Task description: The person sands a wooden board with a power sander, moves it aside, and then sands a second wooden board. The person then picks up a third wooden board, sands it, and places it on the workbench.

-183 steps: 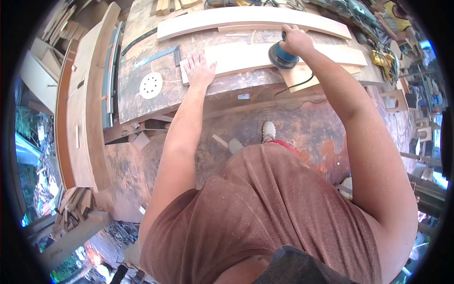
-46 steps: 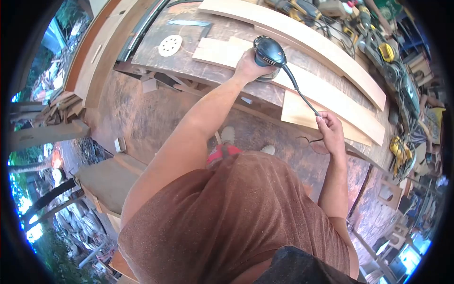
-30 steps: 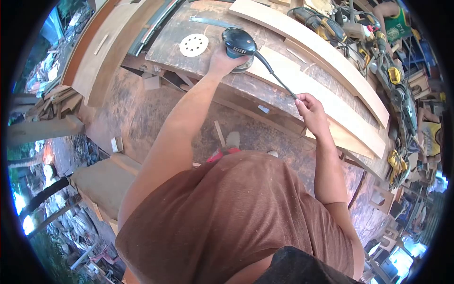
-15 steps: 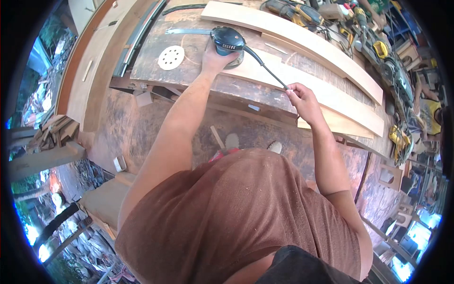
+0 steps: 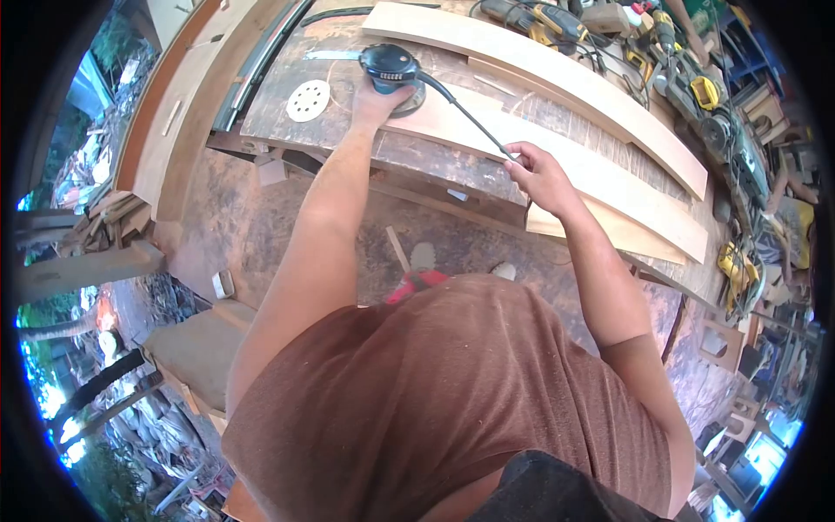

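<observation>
My left hand (image 5: pixel 376 106) is closed around the body of a dark blue and black orbital sander (image 5: pixel 390 65). The sander's pad rests at the left end of a pale wooden board (image 5: pixel 531 143) on the workbench. Between the fingers of my right hand (image 5: pixel 541 178) I pinch the sander's power cord (image 5: pixel 465 115), which runs taut from the sander's right side. Left of the sander lies a round white sanding disc (image 5: pixel 309 101) with holes in it. A flat metal ruler or strip (image 5: pixel 335 55) sticks out behind the sander.
Another long board (image 5: pixel 522 56) lies along the bench's far side. Power tools and cords (image 5: pixel 557 26) crowd the back right, with a yellow tool (image 5: pixel 738 264) at the right edge. Long wooden panels (image 5: pixel 187 96) stand at the left. Another person (image 5: pixel 791 226) is partly visible far right.
The sander and my left hand have shifted slightly left along the board. My right hand has moved left too, still pinching the cord.
</observation>
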The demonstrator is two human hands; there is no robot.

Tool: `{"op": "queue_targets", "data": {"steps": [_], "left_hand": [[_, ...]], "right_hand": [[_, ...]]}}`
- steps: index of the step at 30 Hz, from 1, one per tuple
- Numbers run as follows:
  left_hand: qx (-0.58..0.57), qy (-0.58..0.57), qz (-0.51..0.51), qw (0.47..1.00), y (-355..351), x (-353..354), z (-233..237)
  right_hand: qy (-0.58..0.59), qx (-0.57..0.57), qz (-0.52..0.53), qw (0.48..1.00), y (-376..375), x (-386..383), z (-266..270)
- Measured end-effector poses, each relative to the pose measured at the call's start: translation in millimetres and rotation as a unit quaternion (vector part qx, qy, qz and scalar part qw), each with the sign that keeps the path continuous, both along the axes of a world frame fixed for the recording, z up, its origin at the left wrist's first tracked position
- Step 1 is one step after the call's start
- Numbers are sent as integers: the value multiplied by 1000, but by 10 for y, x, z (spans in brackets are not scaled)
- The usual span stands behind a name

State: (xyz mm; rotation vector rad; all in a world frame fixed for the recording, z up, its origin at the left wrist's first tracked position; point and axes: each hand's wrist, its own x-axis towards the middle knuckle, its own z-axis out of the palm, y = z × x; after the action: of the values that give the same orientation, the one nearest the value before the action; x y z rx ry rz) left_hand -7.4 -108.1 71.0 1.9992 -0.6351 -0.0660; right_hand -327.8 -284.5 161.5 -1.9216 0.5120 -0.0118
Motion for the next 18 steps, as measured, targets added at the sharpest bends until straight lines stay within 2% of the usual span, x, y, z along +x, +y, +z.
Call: {"op": "queue_targets", "data": {"steps": [2,4,6,12,17,18], "left_hand": [[-44,0,20,999,3,57,-48],[-32,-6,13,999,-32,1,-34],[-38,-17,-4,999,-78,-78,-90],[-34,-28,-35,998,-483,-552,-128],[-44,2,-94,995,-878,-1003,-63],[-52,9,-114,992,-953,-1096,-59]], "right_hand": [[-7,-8,-4,1000,21,-10,-63],[-15,-21,-9,1000,4,-52,-67],[17,32,-32,999,-1,-167,-38],[11,69,-99,993,-181,-663,-126],[-3,147,-113,983,-156,-1027,108],[-1,233,-115,966,-100,-1120,195]]}}
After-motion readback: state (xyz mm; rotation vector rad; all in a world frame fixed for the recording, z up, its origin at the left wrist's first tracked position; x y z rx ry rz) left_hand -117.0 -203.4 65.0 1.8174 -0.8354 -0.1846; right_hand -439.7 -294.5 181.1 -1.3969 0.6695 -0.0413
